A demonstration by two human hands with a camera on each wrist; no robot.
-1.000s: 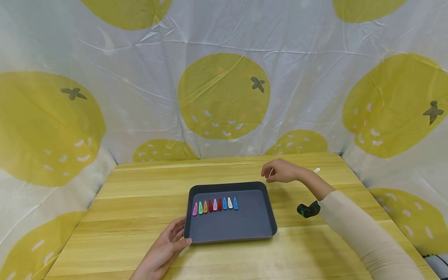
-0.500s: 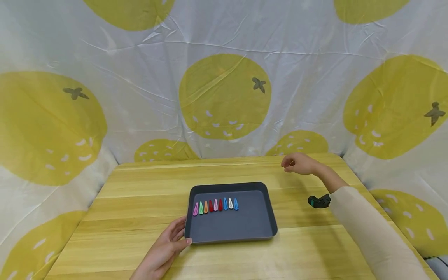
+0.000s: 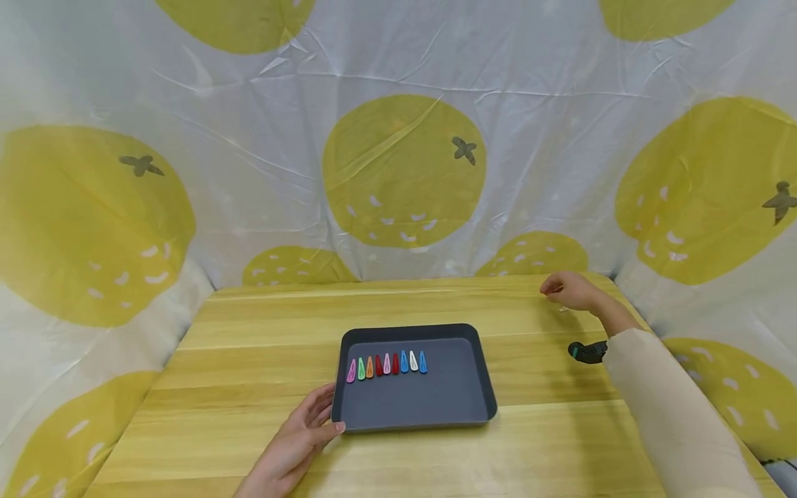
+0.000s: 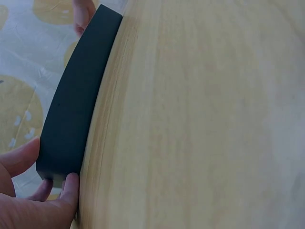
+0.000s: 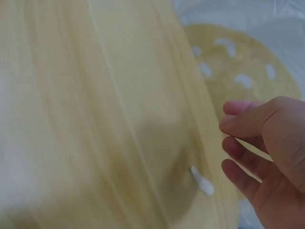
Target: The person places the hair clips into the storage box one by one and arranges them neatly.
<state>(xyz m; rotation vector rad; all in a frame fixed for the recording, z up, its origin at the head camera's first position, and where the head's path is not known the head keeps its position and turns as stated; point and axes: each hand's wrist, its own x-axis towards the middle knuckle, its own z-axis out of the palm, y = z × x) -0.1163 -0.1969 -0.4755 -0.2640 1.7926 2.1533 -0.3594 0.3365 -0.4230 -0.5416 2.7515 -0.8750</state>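
Note:
A dark grey baking tray (image 3: 417,408) lies on the wooden table. Inside it, towards the back left, several snap hair clips (image 3: 387,364) in pink, green, orange, red, blue and white form a side-by-side row. My left hand (image 3: 299,439) grips the tray's front left corner, thumb on the rim and fingers against the side; the left wrist view shows this grip on the tray wall (image 4: 78,95). Over the back right of the table hovers my right hand (image 3: 571,290), fingers loosely bent and holding nothing visible. Just below it a white hair clip (image 5: 202,181) lies on the wood.
A black device with a green band (image 3: 587,352) sits at my right wrist. The wooden table (image 3: 236,387) ends at the back against a pale curtain (image 3: 280,173) printed with yellow fruit, which also hangs along both sides.
My right hand has moved right and slightly back, away from beside the tray to above the white hair clip. The left hand keeps its grip, and the tray and its clips stay put.

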